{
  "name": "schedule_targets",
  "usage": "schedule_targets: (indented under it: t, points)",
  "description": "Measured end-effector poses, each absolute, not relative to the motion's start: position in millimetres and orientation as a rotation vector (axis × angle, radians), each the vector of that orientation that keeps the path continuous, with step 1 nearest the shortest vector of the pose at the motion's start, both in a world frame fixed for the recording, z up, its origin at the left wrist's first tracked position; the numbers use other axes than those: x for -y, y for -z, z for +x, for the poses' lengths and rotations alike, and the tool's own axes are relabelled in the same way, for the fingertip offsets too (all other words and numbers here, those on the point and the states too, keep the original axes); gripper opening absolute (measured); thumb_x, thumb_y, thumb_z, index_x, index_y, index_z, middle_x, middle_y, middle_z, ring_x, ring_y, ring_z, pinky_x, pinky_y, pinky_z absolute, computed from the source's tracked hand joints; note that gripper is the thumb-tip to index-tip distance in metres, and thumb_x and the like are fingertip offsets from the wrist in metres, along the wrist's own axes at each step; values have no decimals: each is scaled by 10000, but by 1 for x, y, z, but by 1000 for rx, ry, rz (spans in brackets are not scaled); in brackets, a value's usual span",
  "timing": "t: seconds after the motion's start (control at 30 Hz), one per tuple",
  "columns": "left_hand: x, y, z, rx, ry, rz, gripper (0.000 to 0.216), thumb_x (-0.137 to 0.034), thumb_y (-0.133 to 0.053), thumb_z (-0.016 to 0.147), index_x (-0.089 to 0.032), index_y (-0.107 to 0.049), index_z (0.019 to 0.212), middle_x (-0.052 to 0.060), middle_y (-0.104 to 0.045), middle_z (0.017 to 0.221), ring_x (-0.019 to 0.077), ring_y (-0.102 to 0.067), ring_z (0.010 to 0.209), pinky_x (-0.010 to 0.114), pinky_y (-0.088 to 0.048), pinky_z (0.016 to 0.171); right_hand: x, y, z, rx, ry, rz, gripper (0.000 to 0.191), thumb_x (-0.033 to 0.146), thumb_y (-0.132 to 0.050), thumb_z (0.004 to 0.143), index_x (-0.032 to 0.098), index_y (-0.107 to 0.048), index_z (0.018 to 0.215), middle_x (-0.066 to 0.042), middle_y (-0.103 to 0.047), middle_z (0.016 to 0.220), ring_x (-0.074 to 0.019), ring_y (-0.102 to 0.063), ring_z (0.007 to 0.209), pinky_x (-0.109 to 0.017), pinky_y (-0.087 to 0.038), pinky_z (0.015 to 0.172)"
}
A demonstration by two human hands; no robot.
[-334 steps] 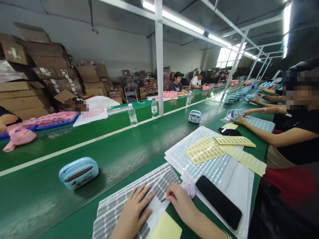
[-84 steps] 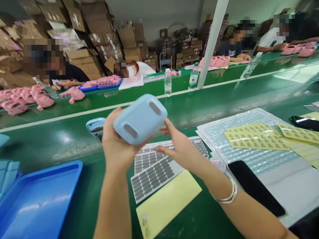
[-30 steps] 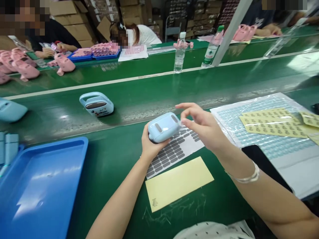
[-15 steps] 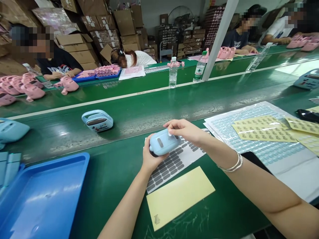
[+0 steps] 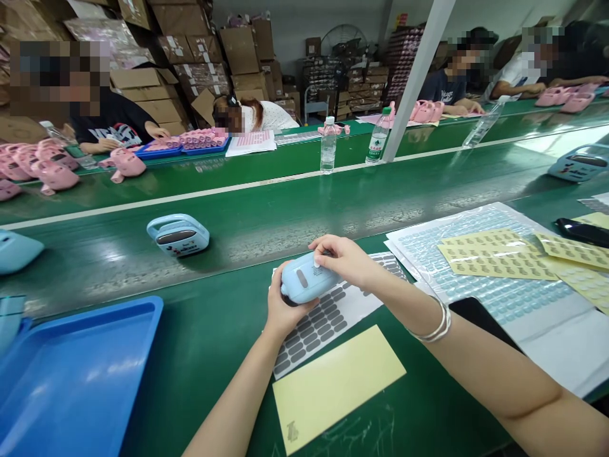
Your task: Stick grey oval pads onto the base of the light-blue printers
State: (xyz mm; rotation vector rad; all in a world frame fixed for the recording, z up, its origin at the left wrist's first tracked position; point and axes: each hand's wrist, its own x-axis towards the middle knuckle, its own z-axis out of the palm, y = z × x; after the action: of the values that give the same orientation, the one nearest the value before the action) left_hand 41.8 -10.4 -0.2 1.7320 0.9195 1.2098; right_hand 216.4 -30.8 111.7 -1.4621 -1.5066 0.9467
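Observation:
My left hand [image 5: 285, 308] is wrapped round the left end and underside of a light-blue plastic device [image 5: 304, 293], tilted with its narrow face up. A grey oval patch [image 5: 302, 278] and small printed text show on that face. My right hand [image 5: 335, 257] bends over the right end, thumb and forefinger pinched together at the surface near the text. Whether anything is between those fingertips is hidden. Below lies a white sheet of grey oval stickers [image 5: 314, 330], partly covered by the hands. Nearer me is a yellow backing sheet [image 5: 340, 387] with one small grey mark at its corner.
A blue tray [image 5: 137, 311] stands at left. Beyond, a similar blue device with a handle [image 5: 178, 235] sits on the green belt [image 5: 257, 216]. Sticker sheets [image 5: 495, 254] and a black phone-like object [image 5: 480, 317] lie at right. Several people sit across the belt.
My right hand has shifted slightly left along the device, and its pinched fingers are nearer the printed text. The device stays in my left hand. The whole view has shifted a little.

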Motion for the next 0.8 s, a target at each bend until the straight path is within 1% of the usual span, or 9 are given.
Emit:
schedule_targets:
  t: [0.1, 0.2, 0.27, 0.37, 0.43, 0.53, 0.6, 0.67, 0.8]
  points:
    - [10, 1, 42, -928, -1213, 1724, 787, -374, -834, 538, -252, -464, 1222, 64, -551, 1125, 272, -566, 984, 380, -496, 826, 35, -103, 214, 1465, -819, -1380, 100, 112, -570, 736, 179, -545, 667, -75, -633, 1038, -219, -564, 999, -389, -386, 911]
    - [9, 3, 43, -905, -1232, 1693, 785, -388, -836, 542, -245, -468, 1221, 70, -548, 1131, 282, -565, 1014, 393, -492, 861, 42, -92, 211, 1346, -700, -1256, 81, 216, -482, 865, 201, -476, 786, -89, -591, 1100, -197, -549, 1069, -355, -421, 906]
    - [8, 5, 43, -886, -1238, 1684, 788, -389, -835, 548, -247, -464, 1229, 71, -548, 1135, 284, -565, 1025, 398, -489, 874, 47, -87, 210, 1297, -650, -1186, 105, 275, -403, 932, 215, -431, 851, -78, -593, 1033, -174, -570, 1008, -343, -442, 883]
    - [8, 6, 42, -885, -1236, 1708, 813, -369, -841, 537, -261, -455, 1244, 66, -547, 1140, 278, -568, 1011, 392, -492, 858, 54, -85, 214, 1389, -681, -1117, 135, 331, -487, 917, 214, -480, 848, -35, -622, 849, -168, -601, 843, -343, -462, 841]
    - [9, 5, 42, -896, -1231, 1734, 823, -368, -846, 524, -258, -458, 1241, 68, -546, 1144, 280, -565, 1015, 398, -491, 864, 59, -86, 219, 1451, -728, -1103, 156, 337, -548, 889, 203, -524, 813, -30, -635, 802, -172, -611, 788, -335, -479, 783]
    - [10, 2, 44, -884, -1228, 1751, 807, -371, -847, 531, -252, -465, 1232, 73, -542, 1164, 284, -554, 1047, 407, -477, 899, 70, -90, 224, 1389, -678, -1137, 117, 296, -523, 910, 200, -534, 844, -23, -621, 781, -163, -599, 749, -315, -474, 721]
    - [10, 1, 45, -876, -1257, 1729, 799, -368, -858, 528, -247, -474, 1219, 70, -547, 1161, 277, -550, 1057, 394, -470, 909, 86, -90, 220, 1384, -592, -1137, 69, 248, -527, 908, 206, -545, 856, -22, -607, 814, -165, -589, 799, -324, -462, 770]
    - [10, 2, 47, -877, -1296, 1672, 808, -376, -873, 516, -233, -479, 1207, 67, -563, 1128, 266, -557, 1041, 377, -470, 908, 107, -86, 210, 1499, -628, -1142, 64, 204, -542, 893, 210, -561, 833, -35, -604, 904, -177, -578, 903, -340, -454, 843]
    - [8, 4, 47, -881, -1315, 1600, 829, -408, -872, 527, -201, -459, 1215, 80, -564, 1122, 257, -559, 1042, 352, -477, 898, 147, -58, 188, 1975, -1078, -1264, 98, 139, -536, 868, 202, -554, 795, -67, -567, 1182, -222, -486, 1143, -401, -442, 951]
